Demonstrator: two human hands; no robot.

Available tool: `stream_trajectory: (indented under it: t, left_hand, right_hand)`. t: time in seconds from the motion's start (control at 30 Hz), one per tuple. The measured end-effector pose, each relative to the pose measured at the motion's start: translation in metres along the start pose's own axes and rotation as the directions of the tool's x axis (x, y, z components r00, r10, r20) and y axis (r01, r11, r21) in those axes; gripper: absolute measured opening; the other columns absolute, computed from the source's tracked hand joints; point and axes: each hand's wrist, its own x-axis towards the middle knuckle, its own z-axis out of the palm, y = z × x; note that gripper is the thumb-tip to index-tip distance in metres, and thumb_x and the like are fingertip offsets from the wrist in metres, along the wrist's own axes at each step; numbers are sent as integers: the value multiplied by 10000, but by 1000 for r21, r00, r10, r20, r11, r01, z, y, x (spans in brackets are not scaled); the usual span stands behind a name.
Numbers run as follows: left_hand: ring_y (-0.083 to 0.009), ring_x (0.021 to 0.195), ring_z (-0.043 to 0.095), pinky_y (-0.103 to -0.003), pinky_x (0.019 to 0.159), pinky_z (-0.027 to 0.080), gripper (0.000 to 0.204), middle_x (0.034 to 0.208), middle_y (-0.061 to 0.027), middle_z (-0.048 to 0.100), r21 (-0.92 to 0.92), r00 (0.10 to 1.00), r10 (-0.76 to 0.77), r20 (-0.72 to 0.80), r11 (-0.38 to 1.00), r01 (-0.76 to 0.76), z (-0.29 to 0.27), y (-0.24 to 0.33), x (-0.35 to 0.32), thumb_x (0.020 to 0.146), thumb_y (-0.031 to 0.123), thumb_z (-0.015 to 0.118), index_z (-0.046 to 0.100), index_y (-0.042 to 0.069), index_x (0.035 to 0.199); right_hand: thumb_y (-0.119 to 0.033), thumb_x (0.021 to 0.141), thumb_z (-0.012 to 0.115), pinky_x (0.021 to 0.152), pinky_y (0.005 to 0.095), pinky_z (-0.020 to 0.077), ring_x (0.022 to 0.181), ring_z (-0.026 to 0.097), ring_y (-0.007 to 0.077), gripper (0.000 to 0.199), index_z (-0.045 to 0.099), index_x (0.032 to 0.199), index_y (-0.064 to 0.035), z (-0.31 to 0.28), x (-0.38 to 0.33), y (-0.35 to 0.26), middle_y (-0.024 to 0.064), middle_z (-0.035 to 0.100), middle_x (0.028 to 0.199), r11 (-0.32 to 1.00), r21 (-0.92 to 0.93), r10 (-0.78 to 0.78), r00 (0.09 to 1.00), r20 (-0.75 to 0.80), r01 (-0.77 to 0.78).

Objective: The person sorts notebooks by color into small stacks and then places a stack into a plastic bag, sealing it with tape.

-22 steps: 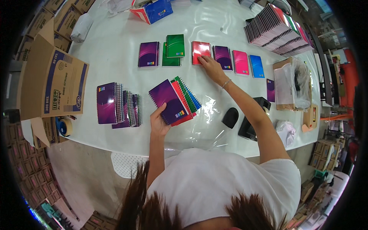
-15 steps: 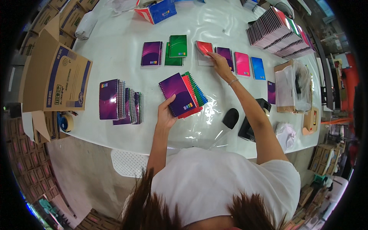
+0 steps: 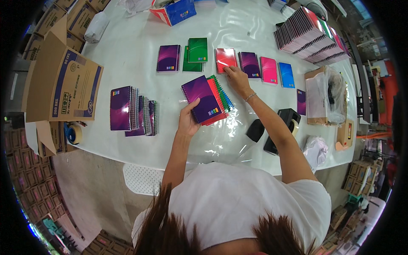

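Observation:
My left hand (image 3: pixel 188 119) grips a fanned stack of spiral notebooks (image 3: pixel 207 100), purple on top with red, green and blue ones beneath, held just above the white table (image 3: pixel 127 51). My right hand (image 3: pixel 236 77) rests flat near the lower edge of a red notebook (image 3: pixel 225 58), touching it. That red one lies in a row with a purple notebook (image 3: pixel 168 58), two green notebooks (image 3: pixel 196 54), another purple notebook (image 3: pixel 249 63), a pink notebook (image 3: pixel 268 69) and a blue notebook (image 3: pixel 287 75).
A pile of purple notebooks (image 3: pixel 132 111) lies at the left. A cardboard box (image 3: pixel 63 85) and a tape roll (image 3: pixel 74 134) sit at the left edge. Stacked notebooks (image 3: pixel 312 36) stand far right. A black tape dispenser (image 3: pixel 284 125) and a bagged box (image 3: pixel 325 95) are at right.
My right hand has drawn back from the red notebook's top toward its lower edge. The stack in my left hand has stayed almost in the same place.

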Motion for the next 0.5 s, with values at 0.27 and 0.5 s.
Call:
stream_trajectory:
  t: [0.27,0.5]
  left_hand:
    - [-248,1066,687,-426,919,574,347,1175,-135,689,-25,999,7,51,1000,-6,1,-1,4,1005,276,580,600,3,1219]
    - [-293,1240,583,-470,1045,487,888,1376,-178,566,-27,976,-165,144,985,171,-2,7,-5,906,697,529,437,-19,1424]
  right_hand:
    - [-46,937,651,706,271,499,804,648,121,185,710,1111,-21,-34,11,2,69,745,960,823,551,355,882,-309,-139]
    - [71,903,585,1020,333,477,1133,639,231,235,684,1097,-18,-110,0,-74,91,698,1132,140,990,30,1000,8,-12]
